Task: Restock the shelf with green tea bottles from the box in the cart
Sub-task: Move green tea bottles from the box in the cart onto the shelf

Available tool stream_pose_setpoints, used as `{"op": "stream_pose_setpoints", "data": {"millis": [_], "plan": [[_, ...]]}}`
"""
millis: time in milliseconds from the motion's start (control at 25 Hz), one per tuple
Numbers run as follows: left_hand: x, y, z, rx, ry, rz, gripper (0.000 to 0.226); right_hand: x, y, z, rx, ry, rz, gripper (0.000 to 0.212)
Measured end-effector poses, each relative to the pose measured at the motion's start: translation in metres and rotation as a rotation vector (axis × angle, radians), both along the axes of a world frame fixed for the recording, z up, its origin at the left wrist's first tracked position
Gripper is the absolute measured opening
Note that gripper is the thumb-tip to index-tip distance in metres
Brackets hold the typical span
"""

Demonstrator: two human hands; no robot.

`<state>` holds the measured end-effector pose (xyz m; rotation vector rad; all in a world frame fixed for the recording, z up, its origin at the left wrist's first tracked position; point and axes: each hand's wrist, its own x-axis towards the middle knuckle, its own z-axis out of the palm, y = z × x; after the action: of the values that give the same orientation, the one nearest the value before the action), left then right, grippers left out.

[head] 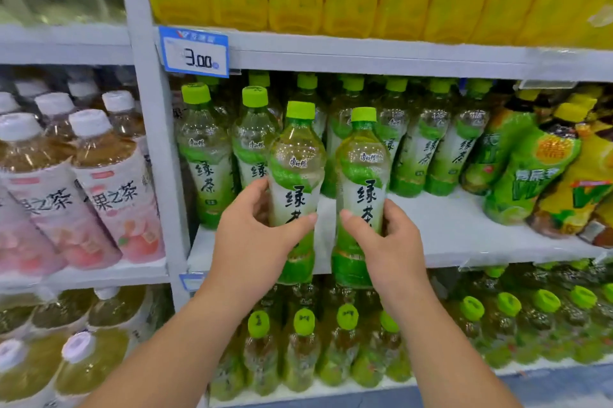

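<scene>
Green tea bottles, two of them, are up at frame centre, one per hand, right in front of the middle shelf (447,225). Now the left hand (255,235) wraps the left bottle (297,175) at its label, thumb across the front and fingers curled behind. And the right hand (388,241) grips the right bottle (361,182) the same way, thumb on the label.

Both bottles stand upright, caps up, labels facing out. Their bases overlap the shelf's front edge in the picture, so I judge they are not down on the board yet. Behind them the stocked rows (434,149) of the same tea stand toward the back, with bare white board in front from centre to right of frame. That looks like the landing zone.

To do it well:
- Lift the bases clear of the front lip and push in.
- Set each bottle flat in line with a row behind, label forward.
- Release only once it stands on its own.

Mind the neighbouring bottle (253,142) at centre left, since the left hand's fingers are close beside it. Box and cart are out of view.
</scene>
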<state>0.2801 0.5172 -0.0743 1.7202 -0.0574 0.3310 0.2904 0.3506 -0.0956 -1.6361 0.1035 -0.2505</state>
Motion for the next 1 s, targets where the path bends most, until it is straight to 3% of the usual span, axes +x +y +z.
{"op": "stream_pose_setpoints", "data": {"millis": [200, 280, 480, 560, 680, 880, 1000], "plan": [[0.030, -0.013, -0.026, 0.015, -0.152, 0.046, 0.052, 0.042, -0.003, -0.016, 0.030, -0.162, 0.012, 0.028], [0.036, -0.019, -0.032, 0.033, -0.246, 0.051, 0.046, 0.056, -0.005, -0.024, 0.029, -0.212, 0.006, 0.035], [0.042, -0.029, -0.047, 0.049, -0.378, 0.104, 0.049, 0.073, -0.010, -0.038, -0.071, -0.274, -0.016, 0.094], [0.040, -0.032, -0.052, 0.075, -0.417, 0.135, 0.055, 0.077, -0.012, -0.041, -0.087, -0.288, 0.003, 0.105], [0.034, -0.033, -0.053, 0.108, -0.411, 0.184, 0.058, 0.078, -0.017, -0.043, -0.111, -0.304, 0.038, 0.105], [0.028, -0.025, -0.063, 0.462, -0.353, 0.233, 0.089, 0.067, -0.025, -0.042, -0.156, -0.288, 0.129, 0.103], [0.029, -0.025, -0.069, 0.514, -0.359, 0.275, 0.083, 0.065, -0.028, -0.043, -0.190, -0.256, 0.167, 0.088]]}}
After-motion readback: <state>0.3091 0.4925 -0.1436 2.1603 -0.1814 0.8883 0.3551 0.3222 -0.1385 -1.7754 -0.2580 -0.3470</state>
